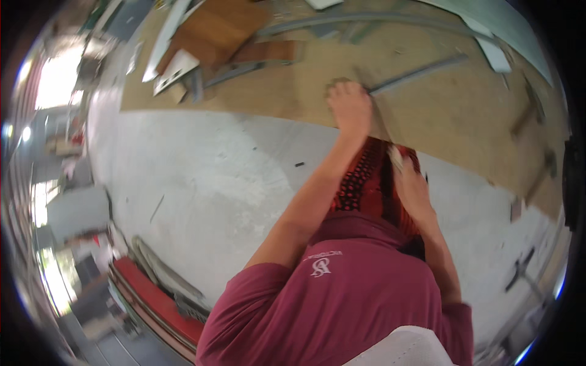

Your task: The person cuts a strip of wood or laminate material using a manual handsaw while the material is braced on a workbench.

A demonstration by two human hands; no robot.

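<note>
My left hand (350, 110) rests near the front edge of a large brown board (293, 100). Its fingers are bent over a small brownish piece that is blurred and mostly covered. Beside these fingers lies the near end of a long grey strip (418, 74). Closer to my body, my right hand (412, 186) is closed around the pale end of a narrow tool (395, 157). A thin, blurred brownish length (379, 119) runs from near that pale end over the board's edge, past my left hand. Motion blur hides the tool's exact kind.
On the board's far left lie brown sheet pieces (213, 30) and pale offcuts. A long curved grey strip (378, 18) crosses the far side. A small black piece (299, 164) lies on the pale floor (226, 171). Red lengths (146, 290) are stacked at lower left.
</note>
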